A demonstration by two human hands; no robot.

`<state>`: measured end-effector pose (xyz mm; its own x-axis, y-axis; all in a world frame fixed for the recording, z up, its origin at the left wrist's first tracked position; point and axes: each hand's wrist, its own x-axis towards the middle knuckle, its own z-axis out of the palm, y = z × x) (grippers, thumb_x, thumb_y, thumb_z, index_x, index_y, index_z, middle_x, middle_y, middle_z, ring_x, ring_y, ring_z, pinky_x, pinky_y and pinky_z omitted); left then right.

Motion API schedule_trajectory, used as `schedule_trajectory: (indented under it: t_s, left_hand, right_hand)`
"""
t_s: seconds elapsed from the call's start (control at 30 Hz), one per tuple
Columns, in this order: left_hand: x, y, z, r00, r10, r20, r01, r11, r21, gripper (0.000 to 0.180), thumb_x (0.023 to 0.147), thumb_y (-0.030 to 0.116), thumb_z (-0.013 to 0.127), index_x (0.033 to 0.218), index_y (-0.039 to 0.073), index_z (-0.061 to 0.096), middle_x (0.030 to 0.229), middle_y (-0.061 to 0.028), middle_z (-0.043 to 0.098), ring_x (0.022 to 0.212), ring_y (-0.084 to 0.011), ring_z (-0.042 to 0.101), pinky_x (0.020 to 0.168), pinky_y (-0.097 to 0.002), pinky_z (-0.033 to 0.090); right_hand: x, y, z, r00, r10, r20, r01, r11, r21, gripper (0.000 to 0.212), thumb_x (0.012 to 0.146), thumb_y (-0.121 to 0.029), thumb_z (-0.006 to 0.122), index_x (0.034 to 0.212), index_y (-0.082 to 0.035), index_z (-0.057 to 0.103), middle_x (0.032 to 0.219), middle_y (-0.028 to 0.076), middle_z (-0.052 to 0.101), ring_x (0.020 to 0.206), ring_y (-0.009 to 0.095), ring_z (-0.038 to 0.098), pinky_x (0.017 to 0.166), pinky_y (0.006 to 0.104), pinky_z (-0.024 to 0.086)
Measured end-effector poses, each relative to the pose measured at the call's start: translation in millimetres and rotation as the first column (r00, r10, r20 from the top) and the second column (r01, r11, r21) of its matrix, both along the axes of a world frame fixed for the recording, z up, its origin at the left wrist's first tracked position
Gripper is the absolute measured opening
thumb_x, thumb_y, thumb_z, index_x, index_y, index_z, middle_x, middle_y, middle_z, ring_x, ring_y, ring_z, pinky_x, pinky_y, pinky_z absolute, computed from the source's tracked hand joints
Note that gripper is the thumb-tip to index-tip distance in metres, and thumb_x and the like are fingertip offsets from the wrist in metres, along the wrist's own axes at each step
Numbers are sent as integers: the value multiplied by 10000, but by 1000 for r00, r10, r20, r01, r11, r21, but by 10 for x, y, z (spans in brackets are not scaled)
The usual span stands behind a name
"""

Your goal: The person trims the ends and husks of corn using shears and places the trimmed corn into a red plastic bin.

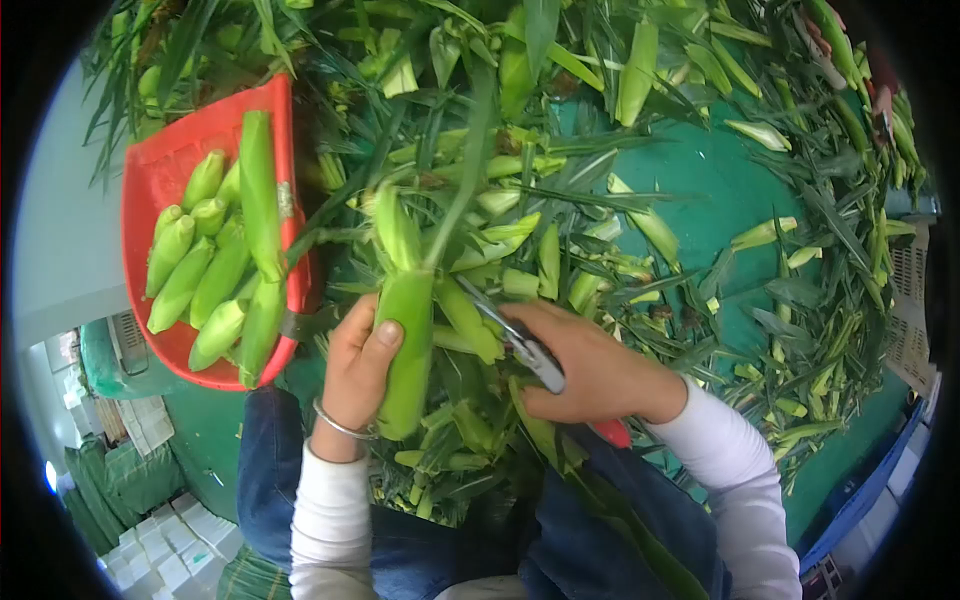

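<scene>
My left hand (358, 372) is wrapped round a green ear of corn (405, 365) in its husk, thumb across the front. The ear stands nearly upright, its cut-looking, leafy end pointing away from me. In my right hand (600, 365) are pruning shears (540, 366) with a grey metal head; a bit of red handle (611, 432) shows below the palm. Their tip lies just right of the ear's upper end, and I cannot tell whether it touches. To the left, a red plastic scoop-shaped bin (160, 170) holds several husked-looking green ears (182, 285), two long ones along its right side.
Husks and leaves (480, 150) are heaped in front of me over a green floor (690, 170). Another person's hand (884, 105) is at the far right beside more corn. A beige crate (908, 290) stands at the right edge. White blocks (165, 550) lie at the lower left.
</scene>
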<state>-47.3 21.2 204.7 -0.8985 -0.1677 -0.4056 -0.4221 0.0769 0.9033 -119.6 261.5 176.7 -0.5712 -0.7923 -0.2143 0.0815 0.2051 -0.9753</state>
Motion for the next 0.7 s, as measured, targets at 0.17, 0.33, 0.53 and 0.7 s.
schedule_trajectory:
  t_s: [0.17,0.33,0.53,0.7]
  left_hand:
    - [-131,2,207,948,-306,83,313,862,-399,332,823,226,667,1050,3,575,882,-93,622,780,-192,597,721,-298,476]
    - [-239,-25,298,891,-438,121,408,653,-637,362,759,218,718,1017,5,579,868,-173,619,784,-346,626,682,-366,498]
    - [88,-282,-57,968,-245,57,247,969,-26,416,958,376,459,1158,20,539,996,-89,549,869,-191,540,762,-287,439]
    - [195,88,-185,992,31,126,-103,775,623,613,921,532,462,1297,48,433,1049,-89,573,886,-174,583,763,-287,502]
  right_hand:
    - [-157,-116,11,913,97,-395,-95,995,24,520,670,-142,624,1128,39,458,961,213,511,958,353,519,830,440,429]
    - [-58,-169,13,985,-46,-164,49,999,17,360,708,-123,606,1014,12,472,795,173,578,736,335,598,643,408,478]
    - [28,-31,8,979,-201,23,200,980,21,443,711,-160,649,1072,26,471,877,194,588,777,364,601,695,408,490]
    - [196,-125,-33,986,35,-161,-30,999,34,530,696,-166,643,1151,36,459,1058,232,515,962,387,535,834,431,448]
